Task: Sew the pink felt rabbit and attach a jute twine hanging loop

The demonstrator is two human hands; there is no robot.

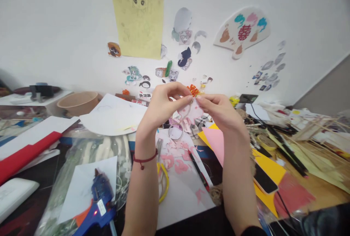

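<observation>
Both hands are raised in front of me above the table. My left hand (165, 105) pinches the upper left edge of a pale pink paper cutout (194, 114) with small darker pink marks. At its upper right edge, the fingertips of my right hand (220, 110) pinch it too. A thin metal ring (175, 138) hangs below my left fingers on what looks like a thin cord; its attachment is hard to make out. Below the hands, pink paper scraps (181, 166) lie scattered on white paper (175, 212). Yellow-handled scissors (166, 187) lie partly hidden behind my left forearm.
At the lower left, a blue glue gun (102, 196) with a lit red light rests on white paper. A pen (199, 168) lies near the scraps. To the right are a phone (265, 178), yellow sheets (269, 166) and thin wooden sticks (314, 130). Behind stands a wall with stickers.
</observation>
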